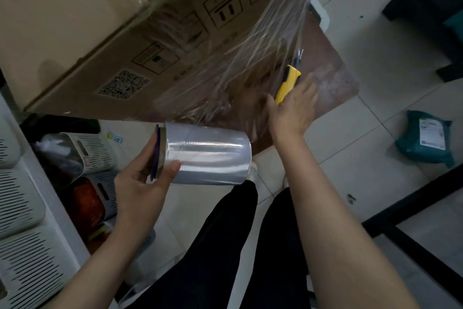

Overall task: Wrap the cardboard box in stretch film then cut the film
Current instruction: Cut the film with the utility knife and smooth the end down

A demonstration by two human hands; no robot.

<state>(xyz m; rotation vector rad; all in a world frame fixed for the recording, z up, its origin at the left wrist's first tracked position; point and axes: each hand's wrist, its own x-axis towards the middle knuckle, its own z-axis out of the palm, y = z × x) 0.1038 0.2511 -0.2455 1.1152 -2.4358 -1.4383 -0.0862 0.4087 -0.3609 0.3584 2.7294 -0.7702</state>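
Left hand (140, 183) grips the purple-capped end of the clear stretch-film roll (208, 155), long axis level, far end pointing right, while right hand (293, 108) clasps a yellow utility knife (287, 84) aimed up into the taut film sheet (250, 58) off the brown cardboard box (112, 33).

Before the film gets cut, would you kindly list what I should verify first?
1. Tension: clear stretch film taut between brown cardboard box and silvery film roll: ok.
2. Grip: left hand grips the roll's end: ok.
3. Tool: right hand holds yellow utility knife at the film: ok.
4. Safety: left hand clear of the knife's path: ok.
5. Depth: blade out far enough: cannot tell.
6. Coverage: box wrapped all round: cannot tell, far sides hidden.
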